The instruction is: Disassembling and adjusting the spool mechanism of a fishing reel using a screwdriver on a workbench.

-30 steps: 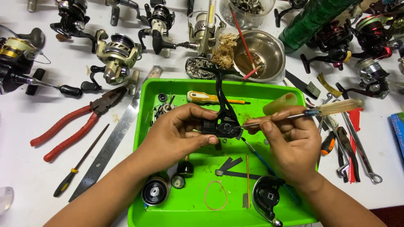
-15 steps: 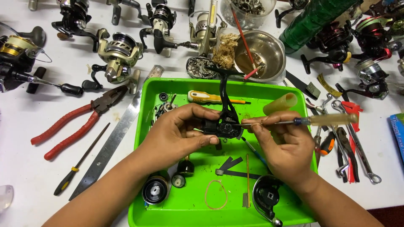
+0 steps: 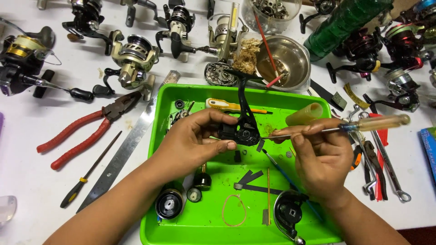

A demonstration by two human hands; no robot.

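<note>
My left hand (image 3: 193, 138) grips a black fishing reel body (image 3: 240, 129) above a green tray (image 3: 181, 93); the reel's stem points away from me. My right hand (image 3: 320, 152) holds a screwdriver (image 3: 345, 127) with a clear amber handle, its tip against the reel body's right side. In the tray lie a yellow-handled tool (image 3: 227, 105), a black spool (image 3: 169, 204), a rubber band (image 3: 234, 211), a black side cover (image 3: 288, 213) and small flat parts.
Red-handled pliers (image 3: 86, 129), a steel ruler (image 3: 125, 149) and a small file (image 3: 91, 170) lie left of the tray. Several fishing reels (image 3: 134, 56) line the back. A metal bowl (image 3: 284, 59) and green bottle (image 3: 345, 20) stand behind the tray. Wrenches (image 3: 386, 159) lie to the right.
The screwdriver has levelled out slightly and its tip stays at the reel body. Both hands have hardly moved.
</note>
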